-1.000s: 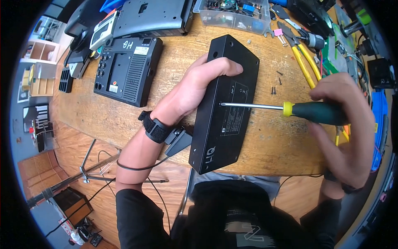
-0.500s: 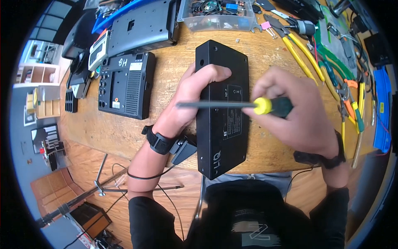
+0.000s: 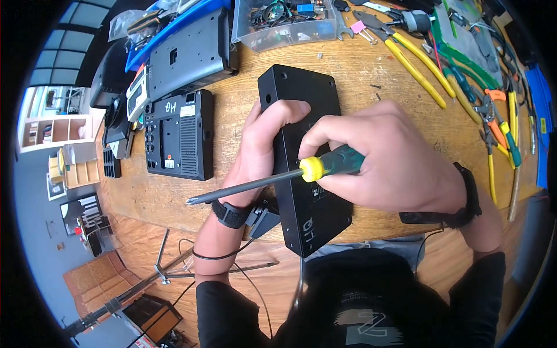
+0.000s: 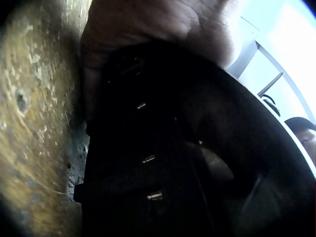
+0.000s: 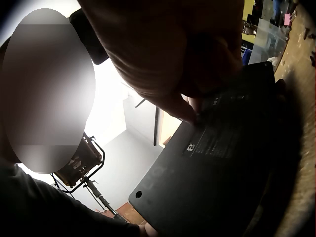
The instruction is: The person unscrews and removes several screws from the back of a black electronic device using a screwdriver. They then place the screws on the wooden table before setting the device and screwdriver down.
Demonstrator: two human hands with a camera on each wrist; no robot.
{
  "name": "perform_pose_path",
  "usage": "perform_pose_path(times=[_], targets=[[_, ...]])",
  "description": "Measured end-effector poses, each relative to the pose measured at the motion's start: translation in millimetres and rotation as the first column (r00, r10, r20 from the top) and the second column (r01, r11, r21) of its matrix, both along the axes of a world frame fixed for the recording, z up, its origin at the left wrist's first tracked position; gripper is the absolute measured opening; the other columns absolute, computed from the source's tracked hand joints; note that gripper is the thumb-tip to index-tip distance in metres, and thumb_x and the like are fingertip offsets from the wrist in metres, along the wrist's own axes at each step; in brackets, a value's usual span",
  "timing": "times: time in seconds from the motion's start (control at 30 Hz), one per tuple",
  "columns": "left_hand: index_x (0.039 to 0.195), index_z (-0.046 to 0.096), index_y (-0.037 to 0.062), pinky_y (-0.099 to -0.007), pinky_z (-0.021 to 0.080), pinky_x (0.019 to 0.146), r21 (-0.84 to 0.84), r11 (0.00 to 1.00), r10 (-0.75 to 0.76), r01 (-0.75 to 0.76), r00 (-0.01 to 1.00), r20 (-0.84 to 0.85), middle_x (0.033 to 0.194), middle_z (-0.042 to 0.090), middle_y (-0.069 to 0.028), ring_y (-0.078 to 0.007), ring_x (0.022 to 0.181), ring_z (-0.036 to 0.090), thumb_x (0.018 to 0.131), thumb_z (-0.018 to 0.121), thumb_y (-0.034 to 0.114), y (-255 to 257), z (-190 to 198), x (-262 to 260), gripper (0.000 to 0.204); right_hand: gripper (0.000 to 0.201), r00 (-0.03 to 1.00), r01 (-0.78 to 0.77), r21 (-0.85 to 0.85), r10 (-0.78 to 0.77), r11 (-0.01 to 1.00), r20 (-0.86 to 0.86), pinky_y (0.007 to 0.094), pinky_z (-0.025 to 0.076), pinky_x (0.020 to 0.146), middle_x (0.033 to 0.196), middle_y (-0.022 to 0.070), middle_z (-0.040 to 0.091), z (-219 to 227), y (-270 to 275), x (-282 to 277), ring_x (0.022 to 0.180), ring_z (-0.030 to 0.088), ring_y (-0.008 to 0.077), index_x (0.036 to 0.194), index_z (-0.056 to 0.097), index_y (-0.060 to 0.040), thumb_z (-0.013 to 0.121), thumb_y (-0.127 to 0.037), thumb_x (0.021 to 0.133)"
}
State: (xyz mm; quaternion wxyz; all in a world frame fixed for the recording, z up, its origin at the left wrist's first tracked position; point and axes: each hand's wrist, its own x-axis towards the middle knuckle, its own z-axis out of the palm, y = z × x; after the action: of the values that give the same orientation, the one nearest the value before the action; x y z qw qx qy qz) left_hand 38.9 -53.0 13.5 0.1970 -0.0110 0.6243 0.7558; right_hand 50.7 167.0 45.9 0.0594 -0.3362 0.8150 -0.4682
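A flat black casing [image 3: 322, 214] marked "HQ" stands tilted on its long edge near the table's front, its labelled face turned up and right. My left hand [image 3: 258, 139] grips its left side, the thumb lying over the labelled face. In my right hand [image 3: 389, 159] is a Phillips screwdriver [image 3: 312, 169] with a green and yellow handle, its shaft pointing left across the casing and away from it. The right index finger and thumb reach down to the casing's near long edge; in the right wrist view those fingertips [image 5: 190, 116] are right at the labelled face [image 5: 222, 143].
Small loose screws [image 3: 376, 90] lie right of the casing. Behind are a clear parts box [image 3: 290, 37] and cutters with yellow handles [image 3: 418, 72]; more tools lie far right. A second black device [image 3: 180, 136] and a larger black panel [image 3: 188, 58] are at left.
The screwdriver tip has left the casing's edge and swung left. My right hand has come in from the right over the casing, fingertips at its edge. The left hand keeps its grip.
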Motion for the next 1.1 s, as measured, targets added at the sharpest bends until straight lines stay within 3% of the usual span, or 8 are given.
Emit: perform_pose_path(times=[0.3, 0.4, 0.53, 0.77, 0.9, 0.93, 1.0, 1.1], targets=[[0.104, 0.062, 0.0024, -0.0311, 0.052, 0.089, -0.277, 0.961, -0.156, 0.024, 0.869, -0.469, 0.112, 0.069, -0.0076, -0.0139, 0.1, 0.063, 0.09, 0.076, 0.008, 2, -6, 7, 0.02, 0.02, 0.994, -0.013, -0.042, 0.009, 0.999, -0.11, 0.0343, 0.049, 0.059, 0.068, 0.0054, 0.067, -1, 3, -3, 0.059, 0.067, 0.0241, 0.09, 0.072, -0.0104, 0.083, -0.01, 0.073], [0.101, 0.065, 0.0012, -0.0306, 0.051, 0.087, -0.159, 0.987, -0.086, 0.028, 0.925, -0.37, 0.108, 0.068, -0.0073, -0.0141, 0.096, 0.061, 0.091, 0.07, 0.014, 7, -1, 9, 0.016, 0.02, 0.991, -0.044, -0.059, 0.036, 0.997, -0.131, 0.0334, 0.047, 0.057, 0.067, 0.0054, 0.065, 2, 2, -5, 0.057, 0.065, 0.024, 0.088, 0.071, -0.0091, 0.082, -0.009, 0.072], [0.091, 0.069, -0.0009, -0.03, 0.048, 0.082, -0.288, 0.957, -0.076, -0.021, 0.945, -0.319, 0.099, 0.065, -0.0067, -0.0145, 0.089, 0.058, 0.093, 0.058, 0.024, 15, 12, 11, 0.027, 0.02, 0.987, -0.041, -0.168, 0.014, 0.985, -0.16, 0.0327, 0.046, 0.054, 0.065, 0.007, 0.063, 5, -8, -4, 0.055, 0.064, 0.0245, 0.085, 0.068, -0.0068, 0.081, -0.008, 0.07], [0.095, 0.069, -0.0016, -0.0339, 0.049, 0.089, -0.401, 0.915, -0.18, -0.038, 0.851, -0.493, 0.103, 0.068, -0.0089, -0.0197, 0.096, 0.061, 0.095, 0.057, 0.017, 5, 7, 7, 0.022, 0.018, 0.987, -0.006, -0.15, -0.019, 0.989, -0.161, 0.0283, 0.047, 0.055, 0.066, 0.0052, 0.065, 8, 2, -8, 0.056, 0.064, 0.0164, 0.084, 0.067, -0.0051, 0.08, -0.004, 0.07], [0.103, 0.066, -0.0004, -0.0339, 0.051, 0.089, -0.09, 0.995, 0.05, -0.05, 0.999, -0.005, 0.102, 0.067, -0.0078, -0.0192, 0.096, 0.063, 0.091, 0.059, 0.016, 4, -2, 2, 0.022, 0.014, 0.979, 0.146, 0.045, -0.138, 0.988, -0.148, 0.0221, 0.044, 0.058, 0.07, -0.0001, 0.066, 13, 42, -16, 0.061, 0.058, 0.003, 0.086, 0.067, -0.0028, 0.077, 0.001, 0.077], [0.105, 0.066, 0.0003, -0.0333, 0.052, 0.086, -0.037, 0.997, 0.066, -0.063, 0.993, 0.101, 0.101, 0.067, -0.0077, -0.0185, 0.094, 0.064, 0.09, 0.059, 0.017, 6, 0, 1, 0.024, 0.01, 0.977, 0.213, 0.054, -0.211, 0.976, -0.044, 0.0224, 0.044, 0.061, 0.069, 0.0, 0.063, 7, 47, -19, 0.063, 0.055, 0.0038, 0.086, 0.067, -0.0007, 0.076, -0.001, 0.081], [0.108, 0.065, 0.001, -0.0325, 0.054, 0.081, 0.022, 0.996, 0.082, -0.09, 0.969, 0.235, 0.101, 0.067, -0.0083, -0.0178, 0.089, 0.065, 0.088, 0.06, 0.019, 11, 5, 1, 0.028, 0.022, 0.944, 0.331, 0.142, -0.327, 0.933, -0.053, 0.0331, 0.045, 0.061, 0.068, 0.0138, 0.062, -9, 62, -28, 0.061, 0.058, 0.0193, 0.084, 0.069, 0.0045, 0.075, -0.016, 0.081], [0.113, 0.064, 0.0012, -0.0319, 0.057, 0.076, 0.051, 0.993, 0.091, -0.108, 0.958, 0.271, 0.1, 0.067, -0.0098, -0.0182, 0.084, 0.067, 0.087, 0.061, 0.021, 14, 7, -1, 0.032, 0.025, 0.917, 0.4, 0.169, -0.396, 0.901, -0.054, 0.0353, 0.046, 0.062, 0.07, 0.0157, 0.063, -26, 72, -25, 0.061, 0.059, 0.0208, 0.09, 0.07, 0.0053, 0.075, -0.018, 0.083]])
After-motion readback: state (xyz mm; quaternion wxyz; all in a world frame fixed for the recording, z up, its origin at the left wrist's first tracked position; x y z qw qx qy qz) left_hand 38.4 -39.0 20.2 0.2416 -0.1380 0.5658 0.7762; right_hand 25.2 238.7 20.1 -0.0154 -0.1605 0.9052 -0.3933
